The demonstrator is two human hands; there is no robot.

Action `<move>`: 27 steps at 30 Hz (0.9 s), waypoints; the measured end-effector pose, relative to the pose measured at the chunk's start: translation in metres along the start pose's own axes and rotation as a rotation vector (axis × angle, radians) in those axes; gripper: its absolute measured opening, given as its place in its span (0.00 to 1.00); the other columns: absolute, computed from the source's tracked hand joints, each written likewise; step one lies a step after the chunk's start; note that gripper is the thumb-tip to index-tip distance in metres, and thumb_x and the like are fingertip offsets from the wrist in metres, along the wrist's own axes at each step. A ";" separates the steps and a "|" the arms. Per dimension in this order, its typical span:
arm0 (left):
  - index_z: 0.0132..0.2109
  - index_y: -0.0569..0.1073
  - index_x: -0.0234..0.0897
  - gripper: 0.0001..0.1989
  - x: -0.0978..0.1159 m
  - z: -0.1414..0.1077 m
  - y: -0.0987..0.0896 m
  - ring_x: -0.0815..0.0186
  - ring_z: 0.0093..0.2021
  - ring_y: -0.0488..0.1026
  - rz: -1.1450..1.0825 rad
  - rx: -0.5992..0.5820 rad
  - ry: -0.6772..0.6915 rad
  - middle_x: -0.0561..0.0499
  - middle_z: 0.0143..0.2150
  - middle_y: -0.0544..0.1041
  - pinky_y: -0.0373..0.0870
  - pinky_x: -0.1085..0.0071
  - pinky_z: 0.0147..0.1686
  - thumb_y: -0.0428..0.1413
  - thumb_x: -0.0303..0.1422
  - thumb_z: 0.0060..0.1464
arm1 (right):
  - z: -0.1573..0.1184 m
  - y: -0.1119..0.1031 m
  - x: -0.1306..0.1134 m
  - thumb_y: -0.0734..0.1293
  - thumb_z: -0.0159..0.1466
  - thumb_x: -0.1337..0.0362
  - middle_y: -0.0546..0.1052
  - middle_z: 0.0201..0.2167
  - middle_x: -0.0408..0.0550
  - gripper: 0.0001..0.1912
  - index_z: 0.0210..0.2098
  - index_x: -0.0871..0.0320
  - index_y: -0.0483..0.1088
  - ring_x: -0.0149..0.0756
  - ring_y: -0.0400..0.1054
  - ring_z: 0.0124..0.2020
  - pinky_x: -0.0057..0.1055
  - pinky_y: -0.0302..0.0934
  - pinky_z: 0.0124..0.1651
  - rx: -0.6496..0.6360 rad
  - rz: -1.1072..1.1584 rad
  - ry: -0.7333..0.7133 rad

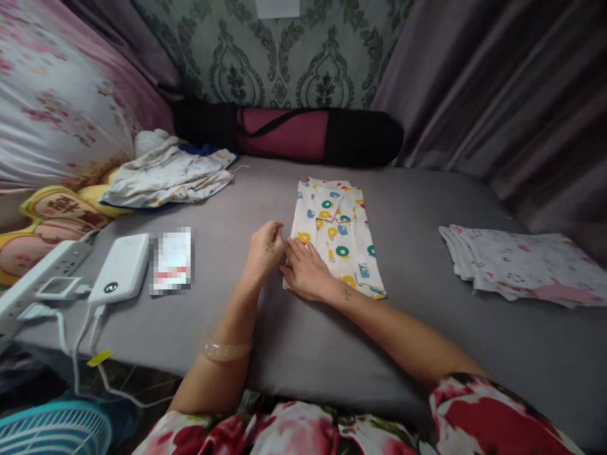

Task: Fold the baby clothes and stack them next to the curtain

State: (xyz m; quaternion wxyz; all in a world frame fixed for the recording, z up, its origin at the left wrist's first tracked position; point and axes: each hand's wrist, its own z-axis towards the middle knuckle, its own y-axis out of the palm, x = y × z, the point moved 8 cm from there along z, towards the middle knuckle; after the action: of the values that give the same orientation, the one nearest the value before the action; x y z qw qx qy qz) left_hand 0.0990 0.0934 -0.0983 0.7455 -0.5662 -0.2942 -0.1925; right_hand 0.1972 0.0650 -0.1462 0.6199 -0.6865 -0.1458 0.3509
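A white garment [342, 235] with yellow, green and blue prints lies folded in a rough rectangle on the grey bed sheet, its upper parts turned inward over the middle. My right hand [307, 268] rests flat, palm down, on its lower left part, fingers stretched toward the left edge. Just left of that edge, my left hand [266, 251] is closed with the fingers bent together, close to my right fingertips. Whether cloth is caught between those left fingers is hidden.
A folded pale printed cloth [535, 265] lies at right, a crumpled printed garment [171, 174] at back left. A white power bank [121, 268], blurred packet [172, 260] and power strip [40, 284] with cables are at left. A black-and-maroon bag [289, 134] lies along the wall.
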 end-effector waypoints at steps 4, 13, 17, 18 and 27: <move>0.47 0.74 0.35 0.14 0.007 -0.004 0.013 0.61 0.45 0.75 0.029 -0.048 0.079 0.44 0.44 0.78 0.69 0.65 0.48 0.45 0.29 0.60 | -0.014 -0.010 0.007 0.48 0.71 0.54 0.47 0.69 0.58 0.33 0.68 0.68 0.46 0.41 0.35 0.70 0.44 0.34 0.69 -0.018 0.081 -0.023; 0.64 0.58 0.30 0.25 0.055 -0.060 0.096 0.54 0.70 0.46 0.330 -0.380 0.525 0.38 0.69 0.54 0.46 0.54 0.66 0.40 0.38 0.65 | -0.081 -0.033 0.105 0.47 0.70 0.55 0.44 0.70 0.54 0.33 0.69 0.67 0.47 0.42 0.33 0.71 0.43 0.29 0.70 0.029 -0.116 0.266; 0.67 0.53 0.27 0.32 0.055 -0.071 0.112 0.53 0.71 0.41 0.414 -0.483 0.519 0.36 0.71 0.48 0.41 0.54 0.67 0.40 0.45 0.65 | -0.085 -0.031 0.108 0.47 0.70 0.54 0.44 0.70 0.54 0.33 0.69 0.67 0.47 0.42 0.34 0.70 0.44 0.30 0.70 0.021 -0.102 0.262; 0.67 0.52 0.26 0.32 0.055 -0.071 0.110 0.53 0.71 0.41 0.424 -0.489 0.520 0.36 0.71 0.48 0.41 0.54 0.67 0.39 0.45 0.66 | -0.088 -0.032 0.104 0.47 0.70 0.54 0.44 0.70 0.54 0.33 0.69 0.67 0.47 0.43 0.34 0.70 0.44 0.31 0.70 0.023 -0.092 0.251; 0.68 0.52 0.26 0.33 0.047 -0.094 0.090 0.56 0.71 0.40 0.527 -0.524 0.599 0.37 0.71 0.48 0.42 0.54 0.67 0.34 0.46 0.66 | -0.120 -0.026 0.042 0.50 0.71 0.52 0.47 0.70 0.55 0.30 0.67 0.60 0.52 0.46 0.38 0.70 0.51 0.34 0.69 0.018 -0.067 0.019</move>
State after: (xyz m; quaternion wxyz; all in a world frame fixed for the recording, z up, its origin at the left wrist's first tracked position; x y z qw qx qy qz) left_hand 0.2108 0.0311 -0.1508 0.6529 -0.7101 0.1458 -0.2194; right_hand 0.3131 0.0069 -0.1357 0.6388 -0.6789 -0.1597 0.3248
